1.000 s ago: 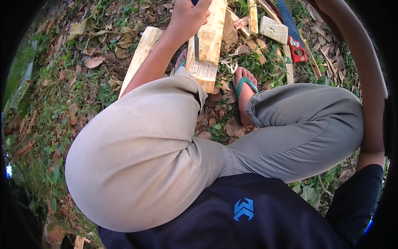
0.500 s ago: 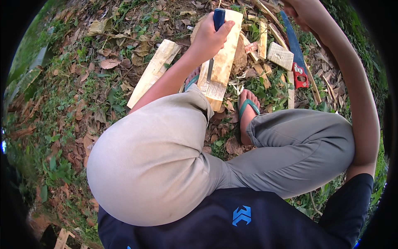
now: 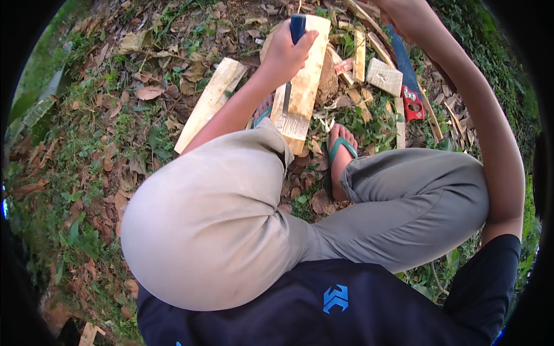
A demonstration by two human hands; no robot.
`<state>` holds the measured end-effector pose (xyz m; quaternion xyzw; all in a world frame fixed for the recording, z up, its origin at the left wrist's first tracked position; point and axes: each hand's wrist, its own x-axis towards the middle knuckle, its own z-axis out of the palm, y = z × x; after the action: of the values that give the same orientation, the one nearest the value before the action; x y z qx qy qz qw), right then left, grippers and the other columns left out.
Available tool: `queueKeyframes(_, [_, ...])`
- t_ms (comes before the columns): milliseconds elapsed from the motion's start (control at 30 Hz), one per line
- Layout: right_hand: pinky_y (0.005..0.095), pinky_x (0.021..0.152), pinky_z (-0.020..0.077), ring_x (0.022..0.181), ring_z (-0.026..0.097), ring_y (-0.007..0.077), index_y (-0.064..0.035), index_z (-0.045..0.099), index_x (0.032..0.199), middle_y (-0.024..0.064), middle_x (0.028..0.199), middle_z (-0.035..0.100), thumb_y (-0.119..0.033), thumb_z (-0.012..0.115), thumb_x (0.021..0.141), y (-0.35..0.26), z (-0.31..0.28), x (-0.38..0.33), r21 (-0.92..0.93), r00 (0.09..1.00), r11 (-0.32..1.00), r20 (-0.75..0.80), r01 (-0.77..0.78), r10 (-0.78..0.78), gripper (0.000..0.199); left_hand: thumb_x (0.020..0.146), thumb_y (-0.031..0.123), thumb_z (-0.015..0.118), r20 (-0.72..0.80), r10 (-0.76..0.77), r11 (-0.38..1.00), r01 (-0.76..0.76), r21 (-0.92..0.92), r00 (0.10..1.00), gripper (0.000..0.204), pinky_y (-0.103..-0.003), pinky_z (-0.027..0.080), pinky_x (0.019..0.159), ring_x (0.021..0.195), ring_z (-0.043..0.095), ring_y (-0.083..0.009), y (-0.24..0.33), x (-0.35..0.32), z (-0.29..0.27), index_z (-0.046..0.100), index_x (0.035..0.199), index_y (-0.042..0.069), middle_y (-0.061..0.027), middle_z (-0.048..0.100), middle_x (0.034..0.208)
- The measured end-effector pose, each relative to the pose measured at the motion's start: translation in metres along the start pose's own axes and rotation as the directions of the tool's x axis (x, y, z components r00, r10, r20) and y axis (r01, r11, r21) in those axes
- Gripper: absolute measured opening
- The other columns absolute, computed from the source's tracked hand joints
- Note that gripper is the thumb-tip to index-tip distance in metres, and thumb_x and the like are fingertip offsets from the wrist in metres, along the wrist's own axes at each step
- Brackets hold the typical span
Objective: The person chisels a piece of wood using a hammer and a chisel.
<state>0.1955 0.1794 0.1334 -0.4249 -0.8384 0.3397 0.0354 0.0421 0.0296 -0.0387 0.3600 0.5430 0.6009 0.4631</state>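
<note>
My left hand [image 3: 284,57] is closed round the blue handle of a chisel [image 3: 297,27]. The chisel's dark blade runs toward me along the left side of a pale wooden block [image 3: 309,78], and its tip is by the rough, cut near end. My right hand [image 3: 398,12] is raised at the top edge of the picture, to the right of the block. Its fingers look curled, but they are partly cut off and what they hold is out of sight. My sandalled feet flank the block's near end.
A handsaw [image 3: 405,63] with a red handle lies at the right, by a squarish wood offcut [image 3: 385,77] and several thin strips. Left of the block lies another pale plank [image 3: 213,104], partly behind my left forearm. Dry leaves and grass cover the ground.
The whole view has shifted slightly, so things sit a little further left and up. My right hand is a bit nearer the top edge. The chisel keeps its place against the block.
</note>
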Motion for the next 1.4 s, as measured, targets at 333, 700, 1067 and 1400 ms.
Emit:
queueKeyframes(333, [0.0308, 0.051, 0.0372, 0.053, 0.047, 0.0074, -0.0049, 0.079, 0.095, -0.0012, 0.063, 0.059, -0.041, 0.068, 0.097, -0.002, 0.003, 0.004, -0.017, 0.991, 0.995, 0.088, -0.099, 0.100, 0.038, 0.101, 0.026, 0.068, 0.014, -0.014, 1.000, 0.014, 0.016, 1.000, 0.030, -0.023, 0.030, 0.043, 0.049, 0.038, -0.0033, -0.003, 0.000, -0.003, 0.042, 0.102, 0.011, 0.0053, 0.039, 0.067])
queueKeyframes(700, [0.0291, 0.043, 0.0303, 0.046, 0.039, 0.0065, -0.0054, 0.076, 0.088, -0.0034, 0.057, 0.050, -0.040, 0.069, 0.098, -0.011, 0.009, 0.000, 0.151, 0.998, 0.986, 0.024, -0.065, 0.062, 0.036, 0.101, 0.025, 0.067, 0.017, -0.002, 1.000, 0.001, 0.030, 1.000, 0.028, -0.023, 0.029, 0.042, 0.048, 0.036, -0.0031, -0.009, 0.000, -0.002, 0.043, 0.104, 0.011, 0.0052, 0.039, 0.066])
queueKeyframes(1067, [0.0301, 0.049, 0.0366, 0.052, 0.047, 0.0070, -0.0032, 0.078, 0.100, -0.0010, 0.060, 0.055, -0.044, 0.068, 0.097, -0.012, 0.007, -0.010, 0.065, 0.994, 0.993, 0.057, -0.100, 0.096, 0.042, 0.101, 0.026, 0.067, 0.007, -0.016, 0.998, 0.016, 0.060, 1.000, 0.029, -0.023, 0.030, 0.043, 0.049, 0.037, -0.0033, -0.011, -0.003, 0.000, 0.043, 0.104, 0.008, 0.0048, 0.040, 0.067])
queueKeyframes(1400, [0.0361, 0.057, 0.0438, 0.061, 0.055, 0.0118, -0.0008, 0.077, 0.098, 0.0053, 0.066, 0.064, -0.042, 0.069, 0.095, -0.010, 0.010, -0.006, 0.055, 0.999, 0.998, -0.040, 0.030, -0.028, 0.042, 0.101, 0.024, 0.066, -0.028, -0.029, 0.995, 0.032, 0.092, 0.999, 0.028, -0.023, 0.033, 0.043, 0.051, 0.039, -0.0033, -0.008, -0.005, 0.004, 0.044, 0.105, 0.009, 0.0049, 0.041, 0.070])
